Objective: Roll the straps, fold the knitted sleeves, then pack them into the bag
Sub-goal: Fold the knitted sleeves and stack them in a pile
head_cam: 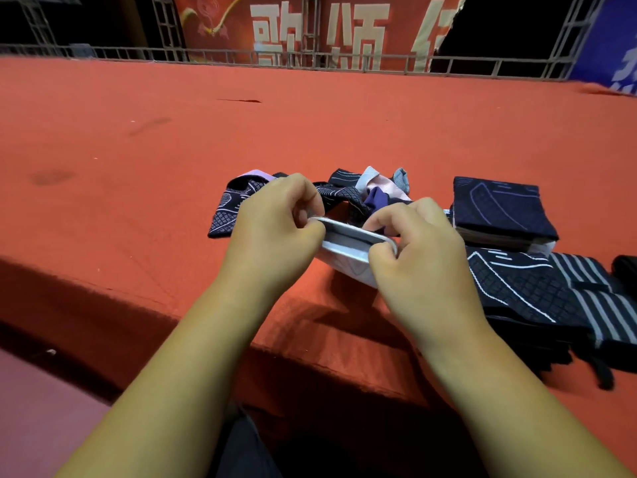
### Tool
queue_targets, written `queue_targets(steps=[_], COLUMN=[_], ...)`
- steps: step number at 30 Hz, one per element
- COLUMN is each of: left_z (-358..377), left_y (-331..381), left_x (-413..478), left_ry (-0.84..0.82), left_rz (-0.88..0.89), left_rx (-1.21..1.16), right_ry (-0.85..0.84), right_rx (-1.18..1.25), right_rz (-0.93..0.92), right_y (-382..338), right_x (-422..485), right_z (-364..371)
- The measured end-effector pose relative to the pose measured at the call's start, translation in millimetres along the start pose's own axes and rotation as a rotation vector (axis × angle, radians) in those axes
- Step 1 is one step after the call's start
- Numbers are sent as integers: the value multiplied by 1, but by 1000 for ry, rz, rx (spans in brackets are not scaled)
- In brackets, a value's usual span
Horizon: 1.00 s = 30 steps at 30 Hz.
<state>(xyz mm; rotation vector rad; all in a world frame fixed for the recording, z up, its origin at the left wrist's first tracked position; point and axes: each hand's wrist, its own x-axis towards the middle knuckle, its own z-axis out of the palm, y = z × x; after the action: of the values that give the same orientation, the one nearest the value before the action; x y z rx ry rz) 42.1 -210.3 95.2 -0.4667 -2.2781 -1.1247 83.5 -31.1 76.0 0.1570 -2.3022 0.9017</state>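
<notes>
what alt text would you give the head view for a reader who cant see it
A left hand and right hand pinch the rim of a white bag over a red carpeted platform. Behind it lies a loose heap of dark patterned knitted sleeves; to the right sit a folded stack and striped straps.

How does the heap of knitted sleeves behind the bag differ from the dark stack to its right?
The heap is crumpled and spread, lilac and pink ends sticking up; the stack is folded flat and squared. The heap lies on the red carpet; the stack sits on a white layer. The left hand and right hand, gripping the bag, hide part of the heap; the stack is unobstructed. Both are dark knit with pale lines.
</notes>
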Motion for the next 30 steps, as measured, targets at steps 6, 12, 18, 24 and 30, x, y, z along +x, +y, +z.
queue_targets(steps=[6, 12, 18, 24, 30], left_z=[-8, -1, 16, 20, 18], left_y=[-12, -29, -25, -6, -19], left_x=[4, 5, 3, 1, -4], left_ry=[-208, -249, -82, -75, -426], left_rz=[-198, -51, -154, -177, -298], left_rx=[-575, -495, -573, -691, -645], right_ry=[-8, -94, -245, -80, -42], right_rx=[290, 727, 568, 465, 678], right_rz=[283, 518, 273, 240, 454], right_y=[-10, -7, -1, 0, 9], right_x=[7, 17, 13, 13, 16], right_z=[-13, -20, -23, -23, -17])
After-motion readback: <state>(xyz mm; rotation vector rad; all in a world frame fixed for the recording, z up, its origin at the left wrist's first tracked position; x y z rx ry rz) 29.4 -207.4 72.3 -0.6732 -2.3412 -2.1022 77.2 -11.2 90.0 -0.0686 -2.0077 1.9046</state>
